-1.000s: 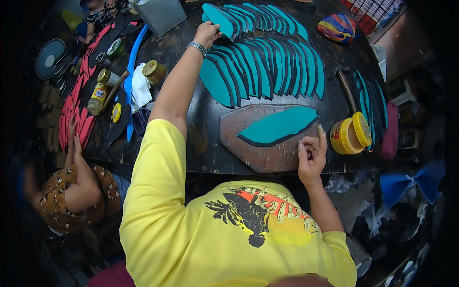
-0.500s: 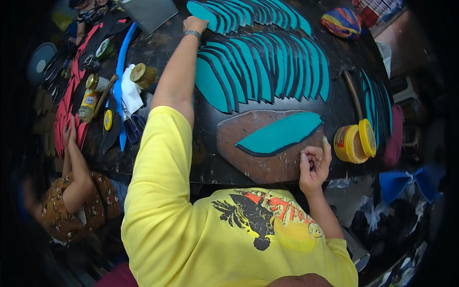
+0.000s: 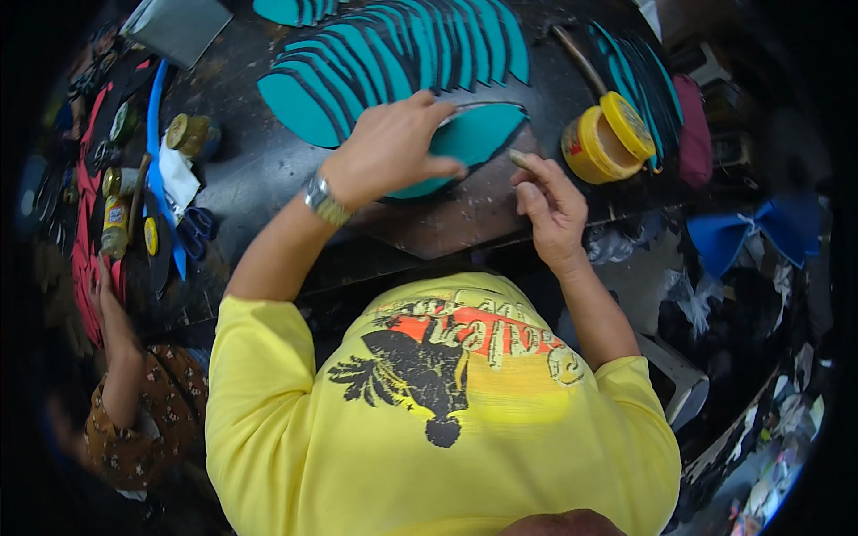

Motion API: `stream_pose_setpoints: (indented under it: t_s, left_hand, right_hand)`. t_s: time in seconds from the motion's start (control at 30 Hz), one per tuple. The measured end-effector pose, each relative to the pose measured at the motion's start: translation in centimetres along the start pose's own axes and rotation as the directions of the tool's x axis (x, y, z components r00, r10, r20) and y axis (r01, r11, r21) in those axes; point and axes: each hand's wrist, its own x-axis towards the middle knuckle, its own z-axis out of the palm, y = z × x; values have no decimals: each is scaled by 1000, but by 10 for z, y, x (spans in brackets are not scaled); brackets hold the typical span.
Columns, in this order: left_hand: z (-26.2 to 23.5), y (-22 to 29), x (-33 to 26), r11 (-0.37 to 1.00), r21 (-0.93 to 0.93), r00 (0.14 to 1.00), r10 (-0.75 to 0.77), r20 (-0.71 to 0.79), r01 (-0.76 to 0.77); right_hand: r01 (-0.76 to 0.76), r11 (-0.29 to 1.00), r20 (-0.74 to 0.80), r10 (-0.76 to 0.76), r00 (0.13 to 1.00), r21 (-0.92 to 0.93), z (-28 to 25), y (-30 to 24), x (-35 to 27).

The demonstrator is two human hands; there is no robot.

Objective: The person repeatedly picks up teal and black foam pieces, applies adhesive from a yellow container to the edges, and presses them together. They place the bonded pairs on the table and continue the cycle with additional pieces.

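"Where is the teal piece?" "The teal piece (image 3: 487, 129) lies on the brown board (image 3: 447, 228), partly hidden under the left hand (image 3: 393, 143)."

"Is that hand gripping it?" "Its thumb stands well apart from the forefinger; whether it touches the piece, I can't tell. The other fingers are hard to make out."

"And the right hand (image 3: 550, 205)?" "Apart from the left, fingers curled, near the board's right end. I can't tell if it pinches anything."

"Anything cut off?" "The far-left stack (image 3: 290, 11), by the upper edge."
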Motion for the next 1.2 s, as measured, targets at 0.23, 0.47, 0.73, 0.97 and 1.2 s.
stream_pose_setpoints:
  t_s: [0.23, 0.47, 0.73, 0.97, 1.2]
  left_hand:
    - [15, 19, -37, 986, -14, 976, -168, -141, 168]
    - [11, 19, -40, 976, -111, 968, -202, -145, 187]
    - [27, 29, -42, -204, -978, 925, -360, 119, 46]
    - [45, 57, -42, -364, -919, 970, -122, 209, 152]
    - [48, 70, -43, -388, -901, 966, -86, 244, 193]
  right_hand:
    - [-276, 476, -206, 193, 959, -835, -75, -51, 6]
    - [-362, 308, -234, 381, 894, -880, -73, -53, 25]
    - [-328, 291, -271, 218, 937, -899, -63, -59, -5]
    - [-152, 458, -42, 242, 969, -876, -56, -73, -23]
    - [32, 970, 75, -14, 997, -243, -22, -64, -22]
